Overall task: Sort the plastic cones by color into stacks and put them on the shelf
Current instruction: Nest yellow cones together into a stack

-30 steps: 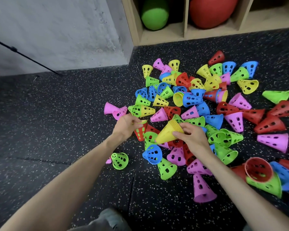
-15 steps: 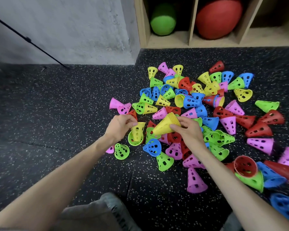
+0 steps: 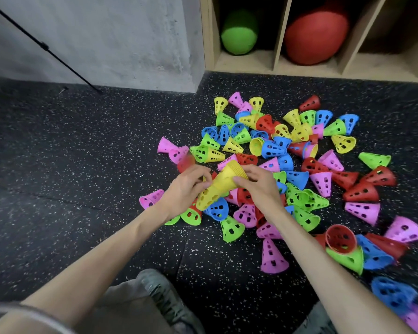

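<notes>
**Yellow stack held in 2 hands above the cone pile**

Right hand (image 3: 261,186) gripping the yellow stack (image 3: 223,180) near its wide end, fingers curled over the rims, thumb against the side. Stack tilted, wide end up and away, narrow end down toward the left. Left hand (image 3: 185,189) at the narrow lower part, fingers curled round a single yellow cone (image 3: 206,197) with holes that sits over the stack's tip; whether fully seated on it, cannot tell. Both held just above the scattered cones (image 3: 297,165), not resting on them.

Pile spread over the black speckled floor (image 3: 82,153): green, blue, pink, red and yellow pieces mixed, most on their sides, some nested in pairs. Directly under the hands, a blue cone (image 3: 217,209), mouth toward the camera, beside a green cone (image 3: 192,215). Pink cone (image 3: 273,257) standing upright at the near edge.

Wooden shelf (image 3: 279,32) at the far side, with a green ball (image 3: 239,32) in 1 compartment, a red ball (image 3: 316,36) in the next. Thin black pole (image 3: 44,45) slanting across the grey wall (image 3: 118,39). Knees visible at the bottom edge.
</notes>
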Tool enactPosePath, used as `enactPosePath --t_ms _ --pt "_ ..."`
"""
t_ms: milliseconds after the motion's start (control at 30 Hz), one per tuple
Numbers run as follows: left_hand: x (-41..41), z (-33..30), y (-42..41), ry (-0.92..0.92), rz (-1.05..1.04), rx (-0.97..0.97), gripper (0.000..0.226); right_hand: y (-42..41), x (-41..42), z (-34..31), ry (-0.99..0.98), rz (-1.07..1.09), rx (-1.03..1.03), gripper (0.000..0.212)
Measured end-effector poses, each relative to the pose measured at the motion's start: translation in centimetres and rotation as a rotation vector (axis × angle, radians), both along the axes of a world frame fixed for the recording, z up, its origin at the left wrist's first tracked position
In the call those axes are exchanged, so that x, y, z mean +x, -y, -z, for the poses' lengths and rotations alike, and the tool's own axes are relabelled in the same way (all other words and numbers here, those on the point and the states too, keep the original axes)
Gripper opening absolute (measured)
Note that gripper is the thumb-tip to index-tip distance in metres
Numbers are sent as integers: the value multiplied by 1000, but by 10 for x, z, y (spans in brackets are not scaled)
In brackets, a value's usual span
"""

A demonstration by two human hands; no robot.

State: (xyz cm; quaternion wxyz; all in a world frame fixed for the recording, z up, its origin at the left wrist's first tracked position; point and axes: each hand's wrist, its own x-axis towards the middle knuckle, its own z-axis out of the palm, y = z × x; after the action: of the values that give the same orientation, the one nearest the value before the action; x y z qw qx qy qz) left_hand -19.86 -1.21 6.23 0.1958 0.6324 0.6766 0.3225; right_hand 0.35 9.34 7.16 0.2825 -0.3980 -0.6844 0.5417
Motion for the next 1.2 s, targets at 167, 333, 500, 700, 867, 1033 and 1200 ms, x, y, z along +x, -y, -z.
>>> enactPosePath --t_ms 167,333,500,700,867,1033,1200 --pt "16 8 2 81 -54 2 8 12 -5 8 -4 -36 -38 24" --pt "29 14 -2 237 -111 53 11 15 -3 12 -1 -45 -28 25" --pt "39 16 -4 337 -198 85 17 19 -4 10 -13 -69 -21 25" --pt "37 19 -1 339 -254 82 21 26 -8 17 3 -114 -38 24" --pt "37 23 -5 322 -248 42 25 27 -5 23 -2 -99 -87 31" --pt "33 26 -20 310 -208 -5 24 24 1 30 -59 1 -122 27" --pt "18 38 -47 246 -203 -97 23 20 6 53 -25 128 -165 37"
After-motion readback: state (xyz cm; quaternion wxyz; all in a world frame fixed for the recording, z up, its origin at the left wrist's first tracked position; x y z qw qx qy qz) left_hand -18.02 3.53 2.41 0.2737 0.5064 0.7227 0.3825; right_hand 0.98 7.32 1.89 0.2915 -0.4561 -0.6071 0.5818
